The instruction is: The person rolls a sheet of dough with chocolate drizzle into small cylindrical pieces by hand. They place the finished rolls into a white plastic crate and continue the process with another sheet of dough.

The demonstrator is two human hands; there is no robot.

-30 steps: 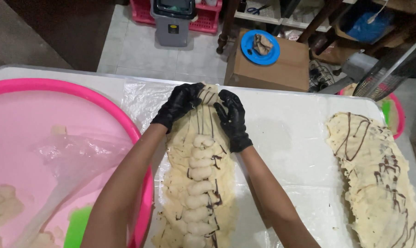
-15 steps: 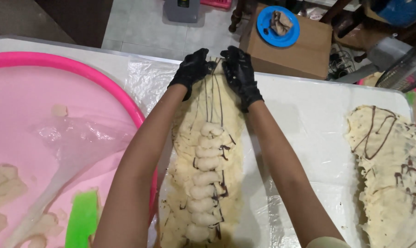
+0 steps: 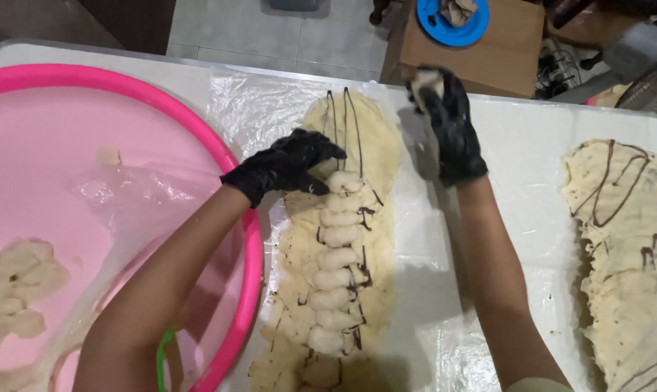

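A big pink basin [image 3: 89,80] takes up the left of the table [image 3: 532,145], its rim reaching up close to the far edge. Inside it lie pale dough lumps [image 3: 13,290] at the lower left and a crumpled bit of clear film [image 3: 118,196]. Something green [image 3: 160,359] shows at its near rim. At the right edge of the table lies a second dough sheet [image 3: 626,239], streaked with chocolate. Beyond the table, on the tiled floor [image 3: 285,33], stands a cardboard box [image 3: 481,58] with a blue plate [image 3: 452,13] on top.
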